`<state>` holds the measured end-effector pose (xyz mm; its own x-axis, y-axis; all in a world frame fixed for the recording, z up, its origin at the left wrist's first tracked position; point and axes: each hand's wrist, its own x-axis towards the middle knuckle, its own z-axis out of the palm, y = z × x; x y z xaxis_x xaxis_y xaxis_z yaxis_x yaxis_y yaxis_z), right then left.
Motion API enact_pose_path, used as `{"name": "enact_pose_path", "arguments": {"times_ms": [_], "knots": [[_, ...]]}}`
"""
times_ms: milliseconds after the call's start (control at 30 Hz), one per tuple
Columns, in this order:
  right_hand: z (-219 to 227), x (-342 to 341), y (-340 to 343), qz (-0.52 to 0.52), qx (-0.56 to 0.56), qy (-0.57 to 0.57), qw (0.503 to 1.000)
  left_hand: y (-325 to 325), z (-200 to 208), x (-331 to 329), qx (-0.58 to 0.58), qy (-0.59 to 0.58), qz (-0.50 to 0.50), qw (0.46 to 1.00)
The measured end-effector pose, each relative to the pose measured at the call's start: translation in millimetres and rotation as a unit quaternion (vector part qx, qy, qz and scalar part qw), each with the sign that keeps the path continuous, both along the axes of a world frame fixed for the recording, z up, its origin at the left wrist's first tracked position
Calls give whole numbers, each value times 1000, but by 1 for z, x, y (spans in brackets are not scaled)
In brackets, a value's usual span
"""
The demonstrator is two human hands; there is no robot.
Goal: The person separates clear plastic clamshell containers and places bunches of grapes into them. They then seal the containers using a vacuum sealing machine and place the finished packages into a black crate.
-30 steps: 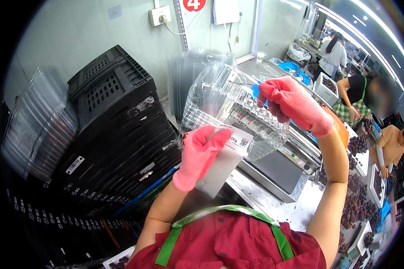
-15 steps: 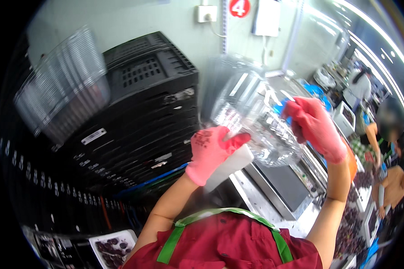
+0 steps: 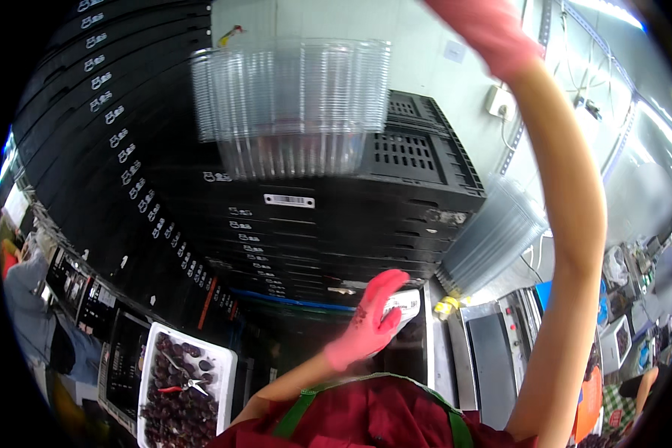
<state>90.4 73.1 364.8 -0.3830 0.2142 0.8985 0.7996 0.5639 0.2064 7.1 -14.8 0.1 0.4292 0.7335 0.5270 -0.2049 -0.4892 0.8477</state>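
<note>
My left hand, in a pink glove, is low in the middle with its fingers stretched and its thumb apart. Just beyond it stands a white object with a printed label, partly hidden by the glove; its kind is unclear. My right hand, gloved in pink too, reaches up past the top edge; its fingers are out of the picture. A tall stack of clear plastic containers sits on black crates, to the left of my raised arm. More nested clear containers lean to the right of the crates.
At the lower left, a white tray holds dark round fruit and red-handled shears. A yellow wrapped item lies by a metal-edged grey machine. Black crates rise high on the left. People work at the far right.
The view has swung left. My right hand has risen to the top edge, and my left hand has moved away from the clear packaging it was next to.
</note>
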Motion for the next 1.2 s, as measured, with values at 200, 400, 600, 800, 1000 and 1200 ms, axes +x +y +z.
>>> {"name": "enact_pose_path", "arguments": {"times_ms": [200, 400, 600, 800, 1000, 1200], "knots": [[-10, -39, 34, 9, -431, -50, 901, 6, -35, -49, -415, -78, -72, 903], [-36, -34, 50, 115, -240, -129, 955, 2, -37, -48, -442, -128, -217, 861], [-80, 141, 59, -96, 17, 196, 976, -3, -29, -24, -437, -85, -249, 860], [-226, 296, -16, -478, -406, 109, 771, 1, -33, -15, -404, -20, -202, 892], [-284, 368, -23, -501, -476, 183, 699, 3, -16, 0, -369, 42, -328, 869], [-276, 383, -4, -524, -502, -66, 685, -1, -9, 5, -357, 49, -332, 872]]}}
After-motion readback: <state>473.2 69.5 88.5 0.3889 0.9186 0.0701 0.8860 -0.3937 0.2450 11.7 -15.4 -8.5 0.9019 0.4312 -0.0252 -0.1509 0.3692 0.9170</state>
